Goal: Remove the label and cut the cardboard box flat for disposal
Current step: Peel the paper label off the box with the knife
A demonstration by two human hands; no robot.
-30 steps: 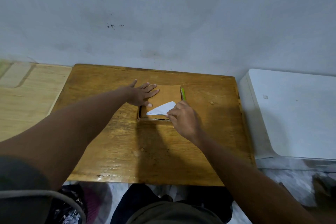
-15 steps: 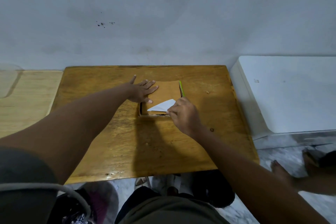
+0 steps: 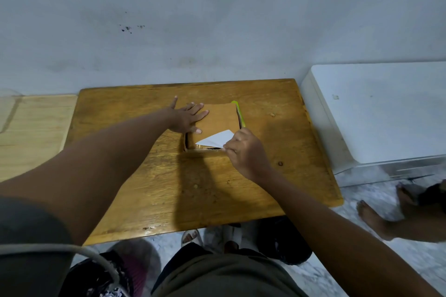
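Observation:
A small brown cardboard box lies on the wooden table, near its middle. My left hand presses flat on the box's left side, fingers spread. My right hand pinches a white label at the box's near right corner; the label is lifted and folded back, showing its white underside. A green and yellow stick-like tool lies along the box's right edge.
The table stands against a grey wall. A white appliance sits to the right, a pale wooden surface to the left. Another person's bare feet are on the floor at right. Sandals and bags lie under the table's near edge.
The camera view has shifted slightly. My right hand has drawn the label a little further off the box; my left hand stays pressed on the box.

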